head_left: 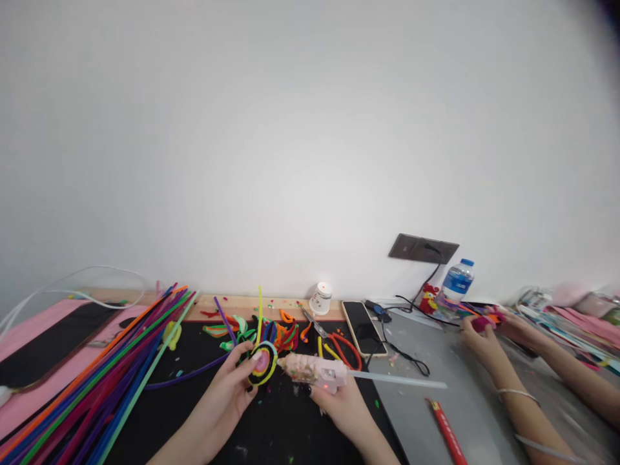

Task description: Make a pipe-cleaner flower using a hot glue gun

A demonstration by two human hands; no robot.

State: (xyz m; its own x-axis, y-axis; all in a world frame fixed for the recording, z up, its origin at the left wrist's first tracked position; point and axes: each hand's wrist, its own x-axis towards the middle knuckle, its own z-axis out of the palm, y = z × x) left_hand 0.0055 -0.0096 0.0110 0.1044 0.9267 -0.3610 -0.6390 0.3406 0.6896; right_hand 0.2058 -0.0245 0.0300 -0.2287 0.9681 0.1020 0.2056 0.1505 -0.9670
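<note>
My left hand (235, 381) has its fingers closed round a small coil (263, 363) of pipe cleaner with pink, yellow and black rings. A yellow stem (260, 310) stands up behind the coil. In my right hand (341, 403) is a pale pink glue gun (314, 372), its nozzle pointing left, close to the coil's right edge; whether they touch is hard to tell. A long clear glue stick (397, 379) sticks out of the gun's rear. Colourful pipe-cleaner shapes (285, 336) lie on the black mat (194, 413) behind my hands.
Long pipe cleaners (111, 368) lie at the left. Behind and right are scissors (346, 349), a white cup (320, 298), a phone (364, 329), black cables, a water bottle (458, 281) and a red cutter (446, 433). Another person's hands (484, 339) work at the right.
</note>
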